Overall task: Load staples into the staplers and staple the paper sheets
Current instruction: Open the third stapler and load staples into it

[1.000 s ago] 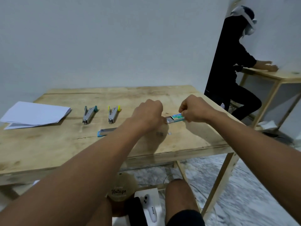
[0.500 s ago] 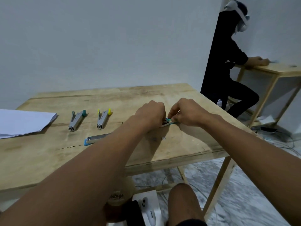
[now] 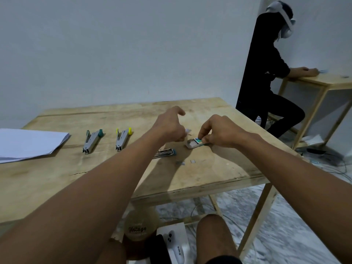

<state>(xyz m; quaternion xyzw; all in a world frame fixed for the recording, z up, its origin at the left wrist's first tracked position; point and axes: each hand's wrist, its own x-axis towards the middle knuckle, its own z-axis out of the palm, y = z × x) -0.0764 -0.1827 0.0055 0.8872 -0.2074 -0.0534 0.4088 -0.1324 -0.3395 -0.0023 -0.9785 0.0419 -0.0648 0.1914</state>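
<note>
My right hand [image 3: 221,130] pinches a small staple box [image 3: 196,143] with a blue-green label, resting on the wooden table [image 3: 57,178]. My left hand [image 3: 169,126] hovers just left of it, index finger raised, with a small pale strip of staples [image 3: 187,131] at its fingertips. A blue-ended stapler [image 3: 167,152] lies partly under my left forearm. Two more staplers lie further left, one green-tipped [image 3: 92,141], one yellow-tipped [image 3: 122,139]. A stack of white paper sheets [image 3: 28,143] sits at the left edge.
Small loose staple bits [image 3: 181,162] lie near the table's front. Under the table are a jar [image 3: 139,229], a white controller [image 3: 175,246] and my knee. Another person [image 3: 266,79] sits at a second wooden table [image 3: 327,80] at the right.
My hands have come apart: the left hand lifted away from the staple box with a pale strip at its fingertips, while the right hand keeps the box on the table. The camera shifted.
</note>
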